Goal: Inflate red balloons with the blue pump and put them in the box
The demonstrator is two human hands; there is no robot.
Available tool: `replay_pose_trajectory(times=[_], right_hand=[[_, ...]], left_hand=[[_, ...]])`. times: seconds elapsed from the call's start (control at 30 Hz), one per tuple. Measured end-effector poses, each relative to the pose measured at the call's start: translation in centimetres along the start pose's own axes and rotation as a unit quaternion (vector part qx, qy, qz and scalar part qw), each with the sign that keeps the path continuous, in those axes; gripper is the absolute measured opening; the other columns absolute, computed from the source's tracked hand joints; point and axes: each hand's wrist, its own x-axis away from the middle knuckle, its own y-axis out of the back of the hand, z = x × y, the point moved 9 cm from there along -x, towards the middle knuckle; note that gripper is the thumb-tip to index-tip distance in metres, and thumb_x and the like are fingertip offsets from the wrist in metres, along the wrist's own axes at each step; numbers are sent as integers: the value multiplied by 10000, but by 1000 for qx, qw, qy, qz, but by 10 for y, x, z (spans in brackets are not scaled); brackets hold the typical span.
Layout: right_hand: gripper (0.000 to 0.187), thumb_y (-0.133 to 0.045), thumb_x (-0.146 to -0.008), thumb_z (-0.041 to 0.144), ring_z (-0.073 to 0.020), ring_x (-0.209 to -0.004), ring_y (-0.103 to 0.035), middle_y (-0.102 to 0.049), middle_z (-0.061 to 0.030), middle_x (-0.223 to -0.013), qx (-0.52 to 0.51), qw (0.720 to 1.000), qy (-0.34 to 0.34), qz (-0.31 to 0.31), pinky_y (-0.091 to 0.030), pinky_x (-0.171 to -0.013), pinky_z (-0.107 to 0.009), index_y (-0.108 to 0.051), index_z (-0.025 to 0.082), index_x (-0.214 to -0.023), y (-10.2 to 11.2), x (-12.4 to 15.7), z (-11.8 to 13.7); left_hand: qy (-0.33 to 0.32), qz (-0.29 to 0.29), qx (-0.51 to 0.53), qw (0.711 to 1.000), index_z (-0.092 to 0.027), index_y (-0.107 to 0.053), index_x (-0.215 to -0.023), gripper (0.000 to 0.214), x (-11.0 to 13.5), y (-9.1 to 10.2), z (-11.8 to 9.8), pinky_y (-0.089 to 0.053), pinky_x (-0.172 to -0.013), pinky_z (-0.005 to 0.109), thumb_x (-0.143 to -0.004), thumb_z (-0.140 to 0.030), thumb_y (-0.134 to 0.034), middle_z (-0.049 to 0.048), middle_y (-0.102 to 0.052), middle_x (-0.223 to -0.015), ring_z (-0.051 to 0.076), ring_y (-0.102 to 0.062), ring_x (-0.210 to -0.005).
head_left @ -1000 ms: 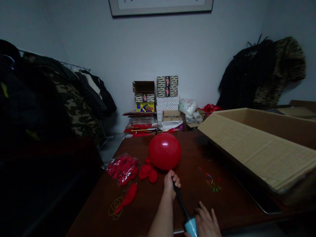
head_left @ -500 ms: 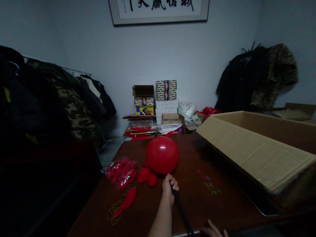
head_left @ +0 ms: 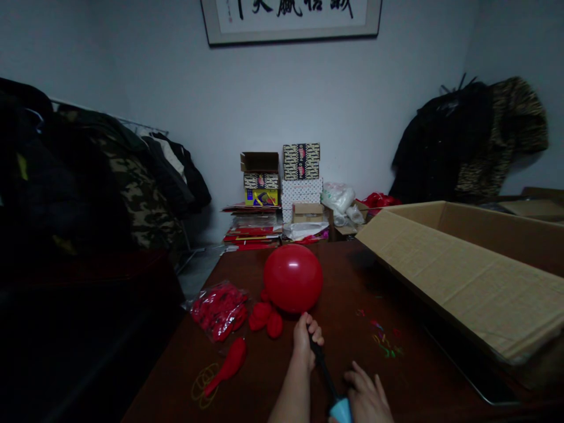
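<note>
1. Left hand [head_left: 307,336] wraps the black pump tube [head_left: 326,371], at the near side of the round red balloon [head_left: 293,278], above the tabletop [head_left: 348,282].
2. Right hand [head_left: 368,395], fingers spread, is at the light-blue pump part [head_left: 341,410], nearer than the balloon; whether it grips, I cannot tell.
3. Half a second ago that part was out of view; its return suggests pumping underway.

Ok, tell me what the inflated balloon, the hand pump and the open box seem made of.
Inflated balloon: probably latex, glossy, given its taut skin and bright highlight. Hand pump: likely plastic, from its even black and light-blue colouring; finish unclear. Open box: apparently cardboard, matte tan, with faint creases.
</note>
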Motion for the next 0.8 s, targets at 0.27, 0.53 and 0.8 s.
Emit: replay_pose_trajectory(times=[0.27, 0.53, 0.8], right_hand=[[444, -458, -735, 400, -300, -1322, -307, -547, -120, -1263, -47, 998, -25, -22, -105, -1106, -524, -645, 145, -1045, 28, -43, 27], [549, -404, -769, 511, -330, -1335, -279, -514, -158, -1306, -10, 999, -41, -3, -133, -1086, -554, -629, 126, -1089, 21, -33, 21], [542, -432, -772, 471, -342, -1342, -269, -493, -163, -1334, 30, 999, -36, 21, -153, -1085, -574, -610, 103, -1127, -3, -17, 10]], left_hand=[[1, 11, -3, 1000, -212, -313, -619, 350, -3, 2, 1, -83, -373, 205, -703, -392, -601, -100, -289, -410, 42, -231, -309], [-11, 16, -22, 1000, -216, -324, -622, 354, -3, 1, 1, -88, -370, 212, -675, -416, -612, -102, -294, -408, 44, -237, -305], [-16, 14, -39, 999, -218, -327, -634, 369, 0, -1, 1, -96, -377, 212, -654, -431, -628, -103, -304, -417, 43, -236, -311]])
